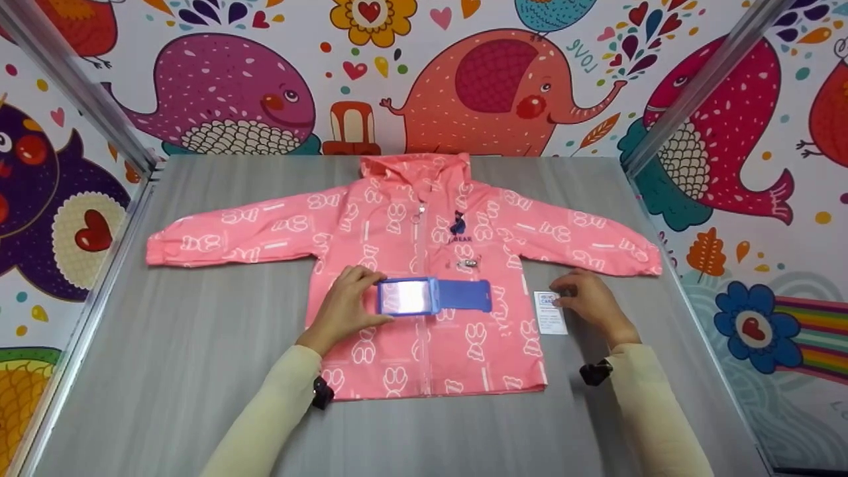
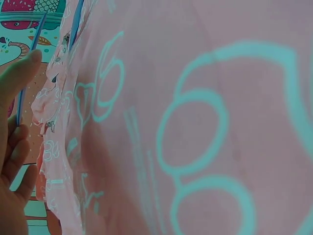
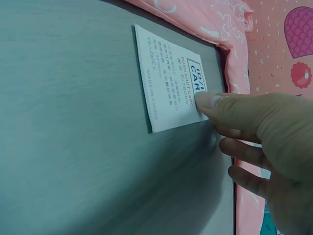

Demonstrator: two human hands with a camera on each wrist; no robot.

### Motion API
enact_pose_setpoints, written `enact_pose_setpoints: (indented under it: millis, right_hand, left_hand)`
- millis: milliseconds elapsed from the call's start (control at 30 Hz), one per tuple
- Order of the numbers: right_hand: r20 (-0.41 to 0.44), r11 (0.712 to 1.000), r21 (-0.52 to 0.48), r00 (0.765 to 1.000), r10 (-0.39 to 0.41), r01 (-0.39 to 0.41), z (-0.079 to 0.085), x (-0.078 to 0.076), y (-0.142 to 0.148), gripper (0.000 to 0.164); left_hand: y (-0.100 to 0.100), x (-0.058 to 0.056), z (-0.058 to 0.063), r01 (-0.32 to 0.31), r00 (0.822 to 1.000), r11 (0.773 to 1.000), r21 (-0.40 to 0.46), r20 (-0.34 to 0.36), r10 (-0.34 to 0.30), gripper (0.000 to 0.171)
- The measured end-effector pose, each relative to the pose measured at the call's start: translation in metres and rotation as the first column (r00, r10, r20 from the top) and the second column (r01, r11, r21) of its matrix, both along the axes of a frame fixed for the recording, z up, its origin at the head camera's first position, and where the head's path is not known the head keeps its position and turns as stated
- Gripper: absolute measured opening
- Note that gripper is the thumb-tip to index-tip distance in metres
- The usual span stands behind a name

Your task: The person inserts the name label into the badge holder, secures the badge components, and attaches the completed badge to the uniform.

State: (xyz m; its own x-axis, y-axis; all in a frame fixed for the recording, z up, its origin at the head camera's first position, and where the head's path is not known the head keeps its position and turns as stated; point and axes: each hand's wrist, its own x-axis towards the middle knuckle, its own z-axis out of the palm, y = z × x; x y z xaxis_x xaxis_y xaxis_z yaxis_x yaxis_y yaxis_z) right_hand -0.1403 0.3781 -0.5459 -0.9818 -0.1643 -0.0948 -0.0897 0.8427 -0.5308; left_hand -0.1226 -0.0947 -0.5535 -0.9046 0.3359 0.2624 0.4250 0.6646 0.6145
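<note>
My left hand (image 1: pixel 346 306) pinches the card holder (image 1: pixel 405 297), likely light and stiff, by its left end over the jacket (image 1: pixel 464 361); toward the right edge of the bench (image 1: pixel 199 358), my right hand (image 1: pixel 591 303), fingers partly hidden, seems to nip the presumably flimsy card (image 1: pixel 550 319) by its far-right corner.

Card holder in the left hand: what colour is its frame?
The card holder has a blue frame, clearest in the head view.

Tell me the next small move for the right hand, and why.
I'd probably have the right hand lift the white card toward the blue holder. Its thumb and fingers are at the card's edge, the left hand grips the holder's other end, and a blue tongue extends toward the card, perhaps meaning the holder is open.
</note>
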Motion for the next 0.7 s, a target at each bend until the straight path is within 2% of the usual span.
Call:
enact_pose_setpoints:
  millis: [333, 700]
  right_hand:
    - [0.08, 0.998, -0.029, 0.996, -0.045, 0.047, 0.0012, 0.0003, 0.0007, 0.018]
    - [0.062, 1.0, -0.009, 0.998, -0.019, 0.02, 0.0012, -0.0009, 0.0001, 0.014]
  left_hand:
    - [0.0008, 0.0009, 0.0019, -0.01, 0.998, 1.0, -0.006, 0.059, 0.011, 0.075]
    - [0.0011, 0.0017, 0.0005, -0.018, 0.998, 1.0, 0.0, 0.063, 0.018, 0.076]
